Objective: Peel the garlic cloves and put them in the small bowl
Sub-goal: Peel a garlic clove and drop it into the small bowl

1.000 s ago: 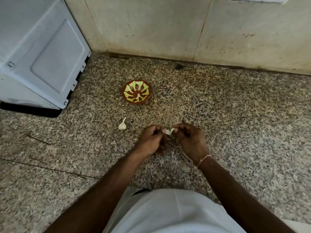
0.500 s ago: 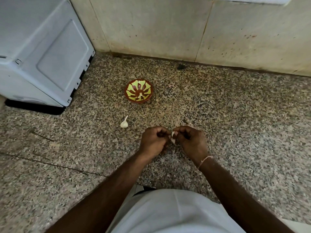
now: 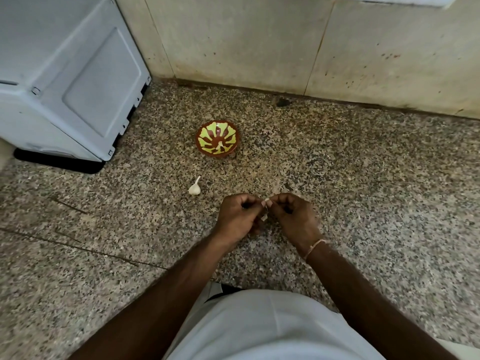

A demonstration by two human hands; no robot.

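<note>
I see one small bowl (image 3: 217, 142) on the floor. One garlic clove (image 3: 194, 188) lies near it. I have two hands, my left hand (image 3: 237, 216) and my right hand (image 3: 296, 216), and they pinch one more garlic piece (image 3: 264, 217) between them. One white box (image 3: 65, 74) stands nearby.

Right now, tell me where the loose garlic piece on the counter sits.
In the head view the loose garlic piece lies on the speckled counter, left of and beyond the left hand, nearer than the small bowl.
</note>
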